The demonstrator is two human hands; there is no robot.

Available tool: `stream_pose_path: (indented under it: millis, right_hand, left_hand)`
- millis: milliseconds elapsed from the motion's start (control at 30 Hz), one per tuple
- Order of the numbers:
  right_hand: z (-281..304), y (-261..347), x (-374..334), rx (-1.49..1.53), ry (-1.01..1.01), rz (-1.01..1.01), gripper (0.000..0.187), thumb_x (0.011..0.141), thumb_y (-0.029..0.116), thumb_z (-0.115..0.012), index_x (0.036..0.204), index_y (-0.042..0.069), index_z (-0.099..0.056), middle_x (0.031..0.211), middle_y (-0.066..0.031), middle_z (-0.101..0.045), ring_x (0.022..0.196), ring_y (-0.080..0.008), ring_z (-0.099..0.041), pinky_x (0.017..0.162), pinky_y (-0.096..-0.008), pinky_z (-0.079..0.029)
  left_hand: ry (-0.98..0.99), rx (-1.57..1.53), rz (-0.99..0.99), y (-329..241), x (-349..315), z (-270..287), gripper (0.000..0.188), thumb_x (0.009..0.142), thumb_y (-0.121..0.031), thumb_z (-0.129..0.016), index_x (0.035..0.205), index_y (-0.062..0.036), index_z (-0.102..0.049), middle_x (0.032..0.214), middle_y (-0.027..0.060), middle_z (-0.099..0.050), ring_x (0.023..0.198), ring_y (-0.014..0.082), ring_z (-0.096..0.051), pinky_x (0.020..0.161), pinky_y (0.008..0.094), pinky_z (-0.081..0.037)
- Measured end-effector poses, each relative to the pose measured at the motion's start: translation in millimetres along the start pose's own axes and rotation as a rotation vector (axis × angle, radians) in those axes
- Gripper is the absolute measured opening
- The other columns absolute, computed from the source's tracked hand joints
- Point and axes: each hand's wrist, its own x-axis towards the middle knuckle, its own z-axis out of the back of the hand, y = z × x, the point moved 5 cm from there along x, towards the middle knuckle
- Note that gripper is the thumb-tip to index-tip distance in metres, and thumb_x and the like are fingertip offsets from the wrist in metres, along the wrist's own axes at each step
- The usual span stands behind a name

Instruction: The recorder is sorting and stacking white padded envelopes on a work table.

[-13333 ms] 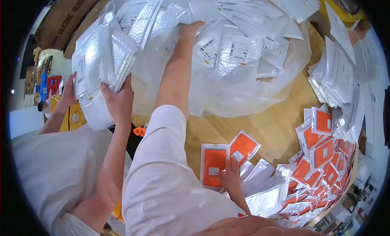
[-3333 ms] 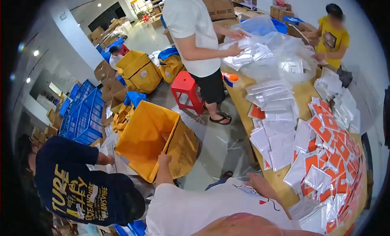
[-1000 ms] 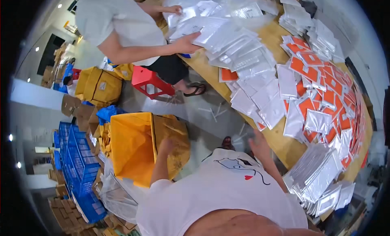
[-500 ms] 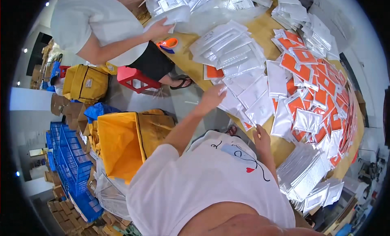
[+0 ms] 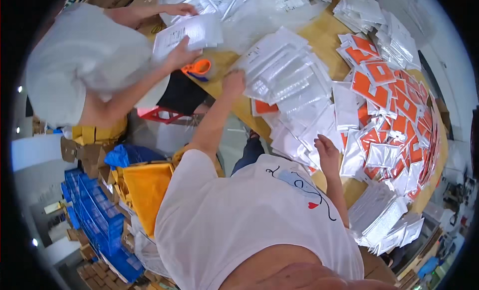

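left hand (image 5: 234, 83) at the left edge of one pile of white envelopes (image 5: 285, 65) on one table (image 5: 327, 43), right hand (image 5: 327, 153) apart from it, nearer and rightward; i cannot tell whether either grips.

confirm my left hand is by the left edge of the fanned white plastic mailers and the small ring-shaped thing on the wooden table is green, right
Not quite: the head view shows the small ring-shaped thing is orange, not green. Your left hand is indeed by the left edge of the fanned white plastic mailers, and that thing is on the wooden table.
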Motion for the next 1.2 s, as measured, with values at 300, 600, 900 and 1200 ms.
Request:
stream_pose_path:
  millis: [300,600,900,1200]
  right_hand:
    - [-120.1,82.8,101.4,0.942,-0.141,-0.233,0.038,0.089,0.018,-0.058,0.119,-0.004,-0.054,0.097,-0.0142,-0.065,0.083,-0.0215,-0.061,0.077,-0.0262,-0.049]
    - [-42.9,39.3,117.8,0.833,-0.370,-0.204,0.039,0.085,0.010,-0.059,0.117,-0.011,-0.052,0.102,-0.0200,-0.064,0.084,-0.0262,-0.064,0.075,-0.0284,-0.051]
    - [4.3,30.5,89.0,0.870,-0.377,-0.228,0.033,0.081,0.005,-0.061,0.109,-0.011,-0.054,0.102,-0.0202,-0.063,0.085,-0.0250,-0.064,0.074,-0.0278,-0.051]
    - [26.1,8.8,93.3,0.925,-0.277,-0.275,0.028,0.080,0.004,-0.061,0.104,-0.010,-0.055,0.098,-0.0190,-0.064,0.082,-0.0244,-0.064,0.072,-0.0275,-0.051]
  left_hand:
    - [-0.026,-0.279,-0.564,-95.8,-28.3,72.9,0.025,0.077,-0.018,-0.059,0.100,-0.0083,-0.060,0.104,0.0040,-0.058,0.088,0.0225,-0.056,0.083,0.0347,-0.041]
    - [0.106,-0.631,0.053,-24.2,31.2,37.5,0.034,0.080,-0.025,-0.065,0.107,-0.0051,-0.062,0.099,0.0113,-0.064,0.088,0.0279,-0.060,0.076,0.0355,-0.048]
    - [0.594,-0.556,0.308,92.6,72.7,-73.4,0.077,0.066,-0.031,-0.083,0.125,0.0008,-0.046,0.104,0.0193,-0.063,0.086,0.0290,-0.064,0.074,0.0342,-0.051]
    - [0.760,-0.702,0.437,92.0,79.0,-85.7,0.081,0.069,-0.024,-0.081,0.131,0.0056,-0.040,0.112,0.0204,-0.060,0.094,0.0261,-0.063,0.081,0.0305,-0.050]
